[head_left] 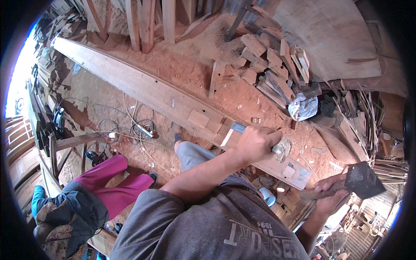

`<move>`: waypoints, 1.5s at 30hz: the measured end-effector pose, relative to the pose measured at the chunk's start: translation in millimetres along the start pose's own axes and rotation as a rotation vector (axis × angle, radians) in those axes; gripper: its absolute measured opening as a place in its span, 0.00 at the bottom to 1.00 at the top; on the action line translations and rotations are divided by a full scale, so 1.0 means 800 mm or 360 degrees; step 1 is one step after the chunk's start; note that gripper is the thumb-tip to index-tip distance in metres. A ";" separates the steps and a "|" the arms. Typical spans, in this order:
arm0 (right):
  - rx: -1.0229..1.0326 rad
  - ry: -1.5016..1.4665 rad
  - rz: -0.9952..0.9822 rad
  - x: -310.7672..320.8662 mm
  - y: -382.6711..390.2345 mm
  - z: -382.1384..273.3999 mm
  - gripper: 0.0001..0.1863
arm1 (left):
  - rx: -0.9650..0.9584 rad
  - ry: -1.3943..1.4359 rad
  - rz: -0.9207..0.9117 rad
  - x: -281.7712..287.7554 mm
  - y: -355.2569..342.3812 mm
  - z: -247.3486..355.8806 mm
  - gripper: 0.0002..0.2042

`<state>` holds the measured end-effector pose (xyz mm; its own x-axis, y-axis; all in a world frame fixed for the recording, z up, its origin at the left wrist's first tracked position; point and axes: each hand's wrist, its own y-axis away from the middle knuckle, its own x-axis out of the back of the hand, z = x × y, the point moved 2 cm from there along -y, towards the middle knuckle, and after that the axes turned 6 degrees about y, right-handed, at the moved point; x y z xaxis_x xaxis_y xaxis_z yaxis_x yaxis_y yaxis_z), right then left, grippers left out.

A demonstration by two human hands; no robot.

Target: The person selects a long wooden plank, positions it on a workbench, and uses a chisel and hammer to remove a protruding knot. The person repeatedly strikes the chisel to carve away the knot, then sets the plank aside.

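My left hand (260, 143) is closed over the long wooden plank (134, 82), wrapped round what looks like a chisel (283, 150); only its pale, frayed round end shows, and the blade is hidden. A blue-grey patch (237, 127) and a white strip (226, 138) lie on the plank beside that hand. Off the plank's near right end, my right hand (331, 193) grips the wooden handle of a mallet (366, 180). Its dark blocky head is raised, apart from the chisel. Small dark square holes mark the plank's surface, and flat wood pieces (198, 118) lie along it.
Wood offcuts (271, 65) are heaped at the far right, near a crumpled silvery bag (303, 106). Cables (141, 125) trail over the dusty floor on the left. A person in pink trousers (112, 184) is at lower left. A pale blue cup (268, 197) stands below the plank.
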<state>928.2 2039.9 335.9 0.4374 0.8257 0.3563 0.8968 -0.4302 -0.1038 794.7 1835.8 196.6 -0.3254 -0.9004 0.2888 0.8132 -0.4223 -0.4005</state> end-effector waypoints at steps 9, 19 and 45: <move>-0.0045 0.0809 -0.0286 -0.034 0.009 0.035 0.24 | 0.0022 -0.0127 0.0112 -0.001 0.006 0.014 0.13; 0.0582 0.1331 -0.0495 -0.080 0.014 0.018 0.14 | 0.0088 -0.0087 0.0067 0.004 0.021 0.011 0.13; -0.0127 0.0774 -0.0768 -0.060 0.037 0.040 0.16 | 0.0038 -0.0072 -0.0012 0.014 0.053 0.029 0.16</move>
<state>936.0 1999.3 285.8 -0.1061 0.6820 0.7236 0.9677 -0.0965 0.2329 836.4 1810.1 202.9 -0.3100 -0.8913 0.3309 0.8222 -0.4261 -0.3773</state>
